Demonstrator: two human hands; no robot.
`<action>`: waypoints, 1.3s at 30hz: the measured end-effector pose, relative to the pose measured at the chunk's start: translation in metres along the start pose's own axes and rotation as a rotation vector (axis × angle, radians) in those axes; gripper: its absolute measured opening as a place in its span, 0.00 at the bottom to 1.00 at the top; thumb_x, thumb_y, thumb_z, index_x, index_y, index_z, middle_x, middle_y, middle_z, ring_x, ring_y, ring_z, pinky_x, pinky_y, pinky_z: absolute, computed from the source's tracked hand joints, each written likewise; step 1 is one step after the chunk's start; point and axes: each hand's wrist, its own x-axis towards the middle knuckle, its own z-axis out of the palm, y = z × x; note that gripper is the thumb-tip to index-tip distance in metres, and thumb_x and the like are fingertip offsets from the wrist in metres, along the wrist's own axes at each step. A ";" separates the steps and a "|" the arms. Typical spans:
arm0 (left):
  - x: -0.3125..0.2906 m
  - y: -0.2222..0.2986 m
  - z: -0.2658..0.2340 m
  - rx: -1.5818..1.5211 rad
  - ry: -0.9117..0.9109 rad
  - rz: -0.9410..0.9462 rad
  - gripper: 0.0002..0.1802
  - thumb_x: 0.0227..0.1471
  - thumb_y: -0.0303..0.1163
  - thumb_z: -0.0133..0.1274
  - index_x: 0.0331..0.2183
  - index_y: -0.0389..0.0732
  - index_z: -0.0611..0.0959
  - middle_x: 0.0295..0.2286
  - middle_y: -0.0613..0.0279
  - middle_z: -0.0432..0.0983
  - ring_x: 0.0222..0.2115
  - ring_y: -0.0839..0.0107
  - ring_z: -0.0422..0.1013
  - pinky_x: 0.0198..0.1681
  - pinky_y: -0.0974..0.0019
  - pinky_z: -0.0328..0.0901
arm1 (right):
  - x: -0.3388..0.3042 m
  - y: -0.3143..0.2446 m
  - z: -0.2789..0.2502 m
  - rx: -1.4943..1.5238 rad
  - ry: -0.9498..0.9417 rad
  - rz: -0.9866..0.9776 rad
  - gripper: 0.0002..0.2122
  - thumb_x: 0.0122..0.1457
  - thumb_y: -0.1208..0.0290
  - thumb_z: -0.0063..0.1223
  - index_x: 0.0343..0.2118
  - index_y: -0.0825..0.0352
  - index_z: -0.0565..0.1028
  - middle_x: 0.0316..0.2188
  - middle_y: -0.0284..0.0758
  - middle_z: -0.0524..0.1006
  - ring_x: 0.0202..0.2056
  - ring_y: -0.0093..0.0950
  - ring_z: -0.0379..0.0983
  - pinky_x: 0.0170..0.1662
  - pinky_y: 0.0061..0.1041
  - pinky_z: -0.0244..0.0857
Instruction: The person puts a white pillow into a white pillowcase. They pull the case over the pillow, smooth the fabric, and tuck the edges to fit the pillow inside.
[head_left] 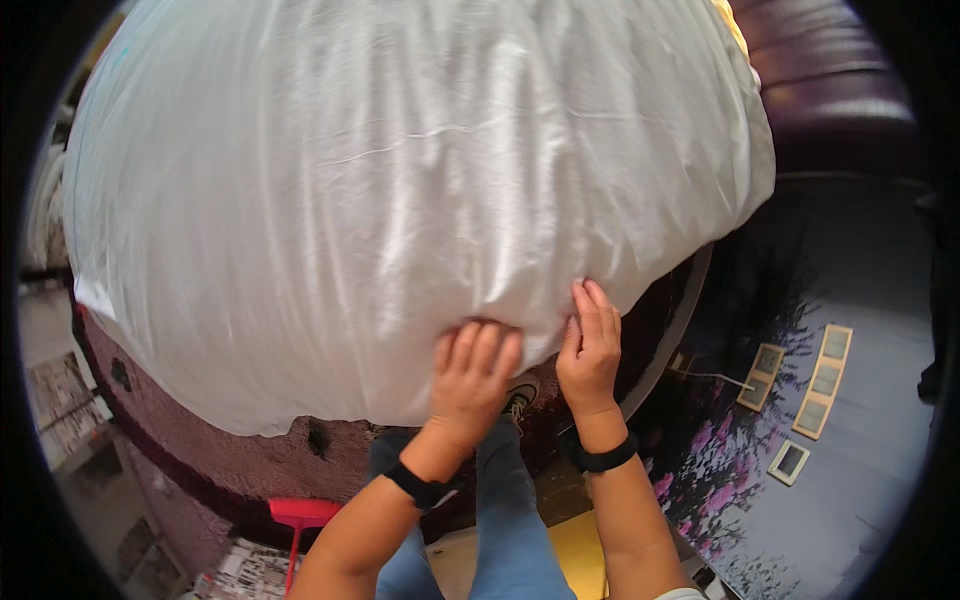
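A broad white sheet (400, 200) with soft creases and a thin seam covers a large bed-like shape in front of me. My left hand (470, 385) rests on it close to its near edge, with slightly bent fingers apart on the cloth. To the right, my right hand (592, 355) touches the sheet's edge. Its fingers are stretched out along the cloth, and the thumb is set off from them. I see no fold of cloth clearly held in either hand. A dark band circles each wrist.
A dark red rug (230, 400) lies beneath, under my feet. A red broom or dustpan (300, 512) is at the lower left. On the right stand a wall with a purple flower print (710, 460), switch plates (825, 380) and a shiny dark purple padded piece (830, 80).
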 end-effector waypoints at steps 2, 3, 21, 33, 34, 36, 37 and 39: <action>0.006 -0.007 -0.004 -0.098 -0.060 0.010 0.22 0.40 0.29 0.56 0.43 0.45 0.80 0.44 0.59 0.72 0.46 0.59 0.69 0.51 0.53 0.61 | -0.007 0.021 -0.008 -0.068 0.005 -0.068 0.20 0.53 0.84 0.49 0.51 0.69 0.72 0.52 0.42 0.72 0.52 0.41 0.68 0.55 0.39 0.61; 0.006 -0.013 -0.008 -0.132 -0.087 0.012 0.24 0.37 0.26 0.57 0.43 0.45 0.80 0.44 0.59 0.72 0.46 0.57 0.69 0.50 0.53 0.62 | -0.012 0.032 -0.009 -0.094 0.008 -0.080 0.21 0.52 0.85 0.49 0.51 0.68 0.72 0.52 0.41 0.72 0.52 0.40 0.68 0.55 0.39 0.60; 0.053 0.085 -0.042 -0.448 -0.290 -0.343 0.09 0.45 0.15 0.56 0.33 0.34 0.81 0.28 0.54 0.76 0.28 0.67 0.72 0.31 0.69 0.65 | 0.016 0.118 -0.013 -0.006 0.151 -0.159 0.16 0.56 0.74 0.53 0.49 0.61 0.75 0.51 0.35 0.71 0.52 0.36 0.67 0.52 0.36 0.61; 0.040 0.073 0.005 -0.072 -0.075 0.136 0.15 0.45 0.27 0.59 0.39 0.45 0.81 0.35 0.60 0.70 0.37 0.56 0.69 0.44 0.55 0.64 | 0.045 0.130 0.004 -0.074 0.155 -0.209 0.10 0.48 0.73 0.53 0.34 0.65 0.80 0.40 0.33 0.76 0.44 0.32 0.70 0.50 0.37 0.62; 0.042 0.077 0.003 -0.064 -0.095 0.286 0.17 0.46 0.29 0.60 0.41 0.46 0.80 0.37 0.60 0.70 0.37 0.57 0.69 0.44 0.54 0.63 | 0.048 0.129 0.003 -0.048 0.132 -0.211 0.10 0.48 0.73 0.53 0.34 0.66 0.79 0.39 0.33 0.76 0.43 0.31 0.71 0.49 0.36 0.62; 0.055 0.091 0.014 0.069 -0.191 0.224 0.20 0.45 0.37 0.62 0.43 0.45 0.80 0.39 0.59 0.70 0.40 0.56 0.67 0.48 0.52 0.61 | 0.049 0.128 0.000 0.000 0.085 -0.216 0.09 0.48 0.73 0.53 0.33 0.66 0.78 0.35 0.33 0.76 0.40 0.31 0.71 0.48 0.36 0.63; 0.066 0.095 0.021 0.125 -0.227 0.138 0.22 0.43 0.37 0.63 0.42 0.44 0.80 0.39 0.59 0.70 0.41 0.56 0.67 0.48 0.52 0.60 | 0.049 0.130 -0.004 0.003 0.054 -0.231 0.08 0.48 0.74 0.53 0.32 0.66 0.78 0.34 0.33 0.75 0.38 0.31 0.71 0.48 0.36 0.63; 0.072 0.093 0.034 0.238 -0.266 0.005 0.24 0.38 0.38 0.66 0.40 0.42 0.80 0.40 0.58 0.70 0.43 0.53 0.66 0.51 0.51 0.58 | 0.050 0.135 -0.016 0.002 0.001 -0.260 0.07 0.49 0.74 0.52 0.31 0.67 0.76 0.31 0.33 0.75 0.35 0.30 0.71 0.47 0.36 0.63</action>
